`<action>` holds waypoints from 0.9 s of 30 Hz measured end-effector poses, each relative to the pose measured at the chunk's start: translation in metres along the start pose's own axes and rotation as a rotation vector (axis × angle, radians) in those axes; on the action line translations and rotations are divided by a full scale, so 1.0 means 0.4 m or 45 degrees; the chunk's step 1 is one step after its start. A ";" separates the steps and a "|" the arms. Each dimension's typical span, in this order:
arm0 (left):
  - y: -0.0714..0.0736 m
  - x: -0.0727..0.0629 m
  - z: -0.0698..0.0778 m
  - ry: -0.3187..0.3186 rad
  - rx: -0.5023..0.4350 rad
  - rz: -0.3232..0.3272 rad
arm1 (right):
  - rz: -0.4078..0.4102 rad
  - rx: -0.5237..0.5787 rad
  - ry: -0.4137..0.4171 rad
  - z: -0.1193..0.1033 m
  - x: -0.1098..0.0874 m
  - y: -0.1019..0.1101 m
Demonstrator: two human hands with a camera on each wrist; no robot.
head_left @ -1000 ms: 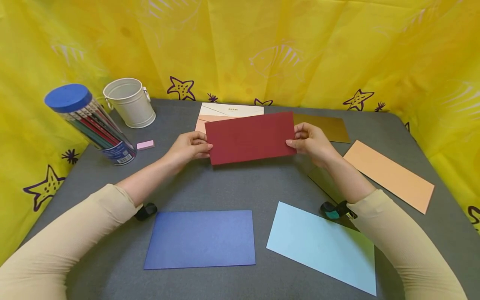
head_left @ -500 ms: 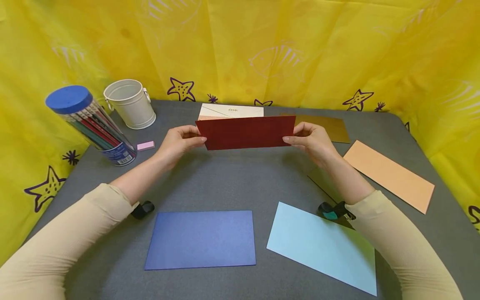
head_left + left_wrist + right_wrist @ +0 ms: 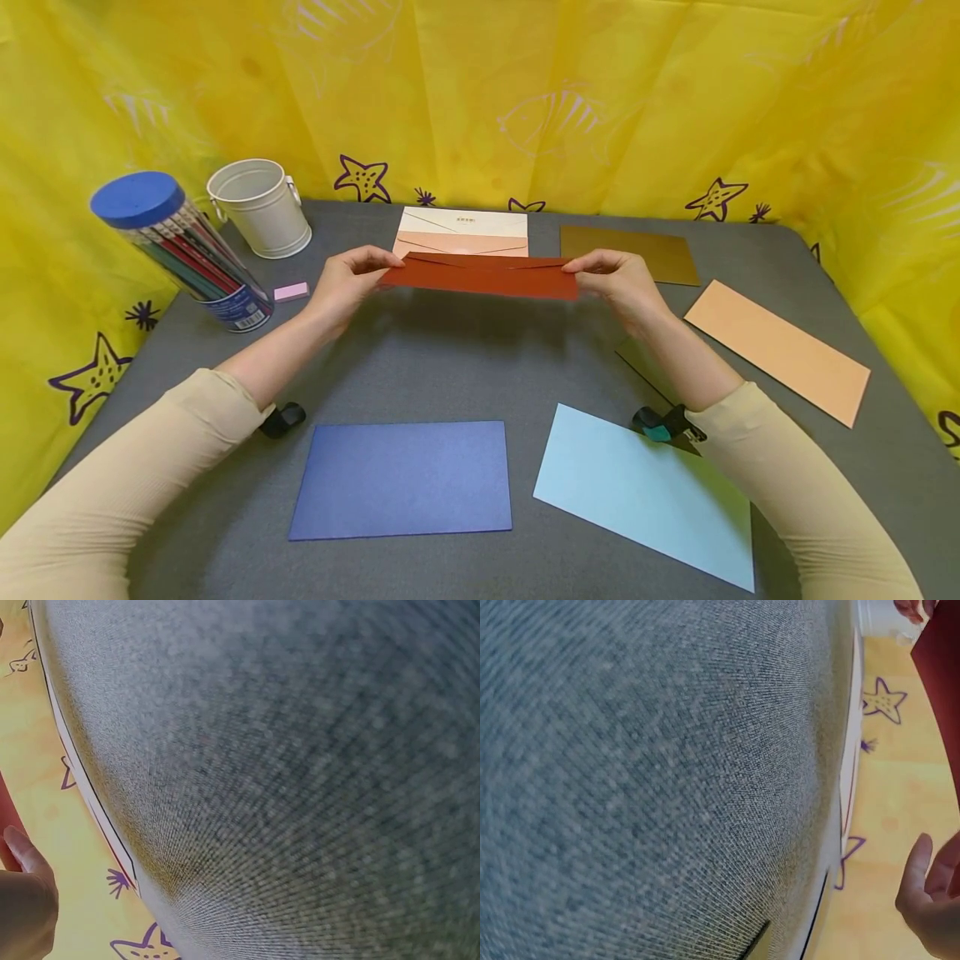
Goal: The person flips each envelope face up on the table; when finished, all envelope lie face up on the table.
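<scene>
Yellow cloth hangs behind the grey bench. Right of the white bucket and nearer me, my left hand and right hand pinch the red envelope by its ends, above the bench. A pink eraser lies near the bucket.
</scene>
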State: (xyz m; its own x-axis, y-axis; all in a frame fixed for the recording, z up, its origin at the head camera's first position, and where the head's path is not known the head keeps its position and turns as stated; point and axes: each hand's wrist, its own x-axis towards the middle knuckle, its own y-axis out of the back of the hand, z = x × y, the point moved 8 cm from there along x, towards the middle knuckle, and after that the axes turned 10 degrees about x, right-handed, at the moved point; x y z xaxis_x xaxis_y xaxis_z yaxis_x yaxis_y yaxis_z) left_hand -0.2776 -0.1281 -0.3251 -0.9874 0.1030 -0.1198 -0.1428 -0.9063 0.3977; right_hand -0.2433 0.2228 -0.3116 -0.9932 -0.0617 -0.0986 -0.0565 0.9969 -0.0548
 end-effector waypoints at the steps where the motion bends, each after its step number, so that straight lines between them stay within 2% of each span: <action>1: 0.001 0.001 -0.001 0.007 0.003 0.005 | 0.000 -0.002 -0.004 0.002 0.001 -0.001; 7: 0.006 0.005 -0.008 0.019 0.007 -0.004 | -0.019 -0.056 -0.042 0.014 0.005 -0.008; 12: 0.007 0.011 -0.011 0.022 -0.148 -0.033 | -0.071 -0.002 -0.082 0.023 0.009 -0.022; 14: 0.007 0.013 -0.012 0.025 -0.171 -0.034 | -0.079 0.008 -0.097 0.026 0.010 -0.028; 21: 0.011 0.021 -0.023 0.072 -0.029 -0.024 | -0.085 -0.052 -0.144 0.037 0.018 -0.049; 27: 0.015 0.031 -0.039 0.085 0.024 -0.016 | -0.047 -0.075 -0.171 0.050 0.038 -0.061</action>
State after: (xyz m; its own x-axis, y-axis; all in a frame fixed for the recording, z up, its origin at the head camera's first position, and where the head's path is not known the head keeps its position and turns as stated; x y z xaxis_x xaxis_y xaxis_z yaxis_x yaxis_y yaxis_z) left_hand -0.2897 -0.1385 -0.3384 -0.9789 0.0862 -0.1852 -0.1571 -0.8972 0.4127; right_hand -0.2549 0.1965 -0.3315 -0.9679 -0.1008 -0.2302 -0.1029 0.9947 -0.0033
